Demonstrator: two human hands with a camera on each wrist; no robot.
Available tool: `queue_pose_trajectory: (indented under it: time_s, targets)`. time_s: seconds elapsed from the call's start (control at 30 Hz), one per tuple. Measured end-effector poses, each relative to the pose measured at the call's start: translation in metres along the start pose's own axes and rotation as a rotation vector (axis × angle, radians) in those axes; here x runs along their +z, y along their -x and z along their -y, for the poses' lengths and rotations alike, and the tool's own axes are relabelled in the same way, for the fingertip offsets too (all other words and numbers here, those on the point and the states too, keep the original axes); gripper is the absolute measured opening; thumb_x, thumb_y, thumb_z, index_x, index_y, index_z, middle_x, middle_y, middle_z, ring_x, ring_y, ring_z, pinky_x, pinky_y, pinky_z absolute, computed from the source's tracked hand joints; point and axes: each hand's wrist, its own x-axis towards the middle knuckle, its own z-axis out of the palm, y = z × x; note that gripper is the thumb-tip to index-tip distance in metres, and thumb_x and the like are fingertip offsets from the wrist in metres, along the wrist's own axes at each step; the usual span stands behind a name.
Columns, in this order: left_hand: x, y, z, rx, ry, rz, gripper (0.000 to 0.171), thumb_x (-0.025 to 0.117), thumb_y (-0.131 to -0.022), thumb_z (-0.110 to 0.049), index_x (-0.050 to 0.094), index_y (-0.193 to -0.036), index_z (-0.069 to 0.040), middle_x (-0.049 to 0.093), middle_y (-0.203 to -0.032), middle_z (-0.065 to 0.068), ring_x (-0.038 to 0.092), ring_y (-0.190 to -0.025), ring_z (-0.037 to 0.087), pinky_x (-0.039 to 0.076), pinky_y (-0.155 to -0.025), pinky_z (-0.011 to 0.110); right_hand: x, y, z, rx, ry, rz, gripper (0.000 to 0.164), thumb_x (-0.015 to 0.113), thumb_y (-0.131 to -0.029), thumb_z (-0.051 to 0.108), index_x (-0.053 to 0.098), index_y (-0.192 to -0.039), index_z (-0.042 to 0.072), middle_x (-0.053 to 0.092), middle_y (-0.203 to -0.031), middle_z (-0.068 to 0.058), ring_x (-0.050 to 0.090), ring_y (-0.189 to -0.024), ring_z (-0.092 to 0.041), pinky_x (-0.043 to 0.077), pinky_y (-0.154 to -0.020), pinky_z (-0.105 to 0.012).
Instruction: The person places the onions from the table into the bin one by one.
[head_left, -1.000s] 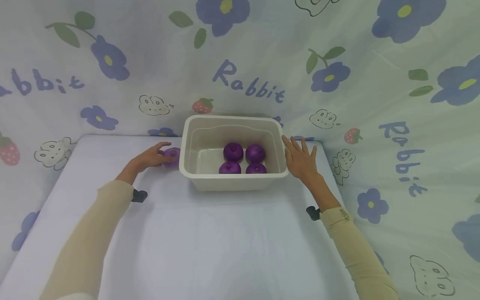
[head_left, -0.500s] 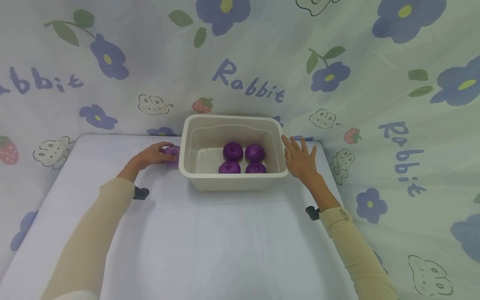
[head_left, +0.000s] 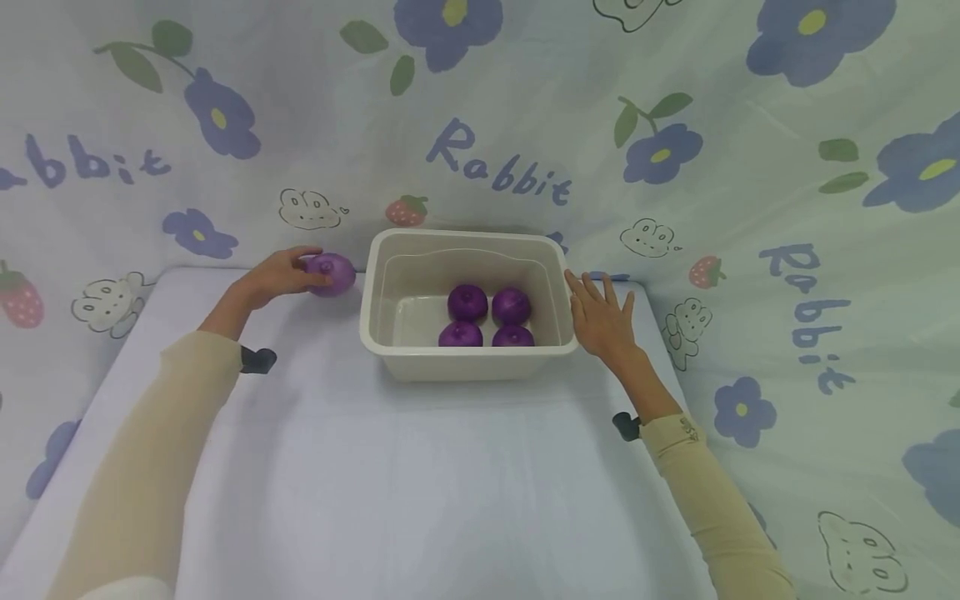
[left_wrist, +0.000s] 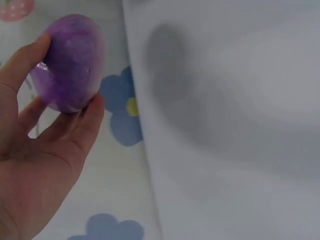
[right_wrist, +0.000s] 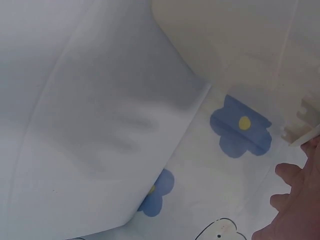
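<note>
In the head view my left hand holds a purple onion between thumb and fingers, raised over the table left of the tub. The left wrist view shows the thumb on one side of the glossy onion and fingertips on the other. An off-white plastic tub stands at the back of the table. Inside its right half sit several purple onions. My right hand lies with fingers straight and spread, fingertips at the tub's right rim; in the right wrist view only part of this hand shows.
A white cloth covers the table. Right behind it hangs a curtain printed with flowers, rabbits and strawberries, which also runs down the right side. Small dark devices sit at both wrists.
The left hand has lifted the onion from beside the tub's left wall, moving up and to the left. The right hand and the tub have stayed in place.
</note>
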Motion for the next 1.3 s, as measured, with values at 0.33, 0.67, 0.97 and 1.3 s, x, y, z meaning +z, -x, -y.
queue_pose_trajectory:
  time_s: [0.33,0.67,0.97,1.3]
  targets:
    - [-0.028,0.012,-0.051,0.089,-0.066,-0.036,0.086,0.072,-0.094,-0.031,0.021,-0.157,-0.003,0.029,-0.153,0.033,0.031,-0.138,0.05,0.029,-0.108,0.068,-0.001,0.0,0.001,0.004,-0.008,0.0,0.055,0.012,-0.108,0.041,0.013,-0.162,0.027,0.014,-0.165,-0.01,-0.004,-0.15,-0.037,-0.015,-0.111,-0.066]
    - [-0.033,0.01,-0.1,0.19,-0.087,-0.022,0.08,0.073,-0.093,-0.028,0.029,-0.157,-0.006,0.031,-0.155,0.028,0.033,-0.138,0.047,0.032,-0.108,0.065,0.001,0.0,-0.001,-0.004,-0.014,-0.013,0.055,0.012,-0.109,0.041,0.015,-0.162,0.027,0.016,-0.165,-0.01,-0.003,-0.15,-0.038,-0.011,-0.111,-0.069]
    - [-0.012,-0.003,-0.131,0.24,-0.129,0.097,0.078,0.074,-0.092,-0.025,0.034,-0.155,-0.005,0.038,-0.152,0.024,0.038,-0.138,0.041,0.037,-0.109,0.058,0.001,-0.001,-0.001,-0.002,-0.018,-0.005,0.055,0.012,-0.108,0.042,0.013,-0.162,0.027,0.014,-0.165,-0.01,-0.005,-0.15,-0.038,-0.016,-0.111,-0.066]
    - [0.02,-0.026,-0.15,0.288,-0.221,0.227,0.074,0.077,-0.088,-0.019,0.042,-0.152,-0.007,0.041,-0.151,0.023,0.039,-0.137,0.04,0.034,-0.111,0.057,-0.001,0.0,0.0,-0.001,-0.005,0.001,0.055,0.013,-0.109,0.041,0.014,-0.162,0.027,0.015,-0.165,-0.01,0.0,-0.15,-0.04,-0.012,-0.111,-0.068]
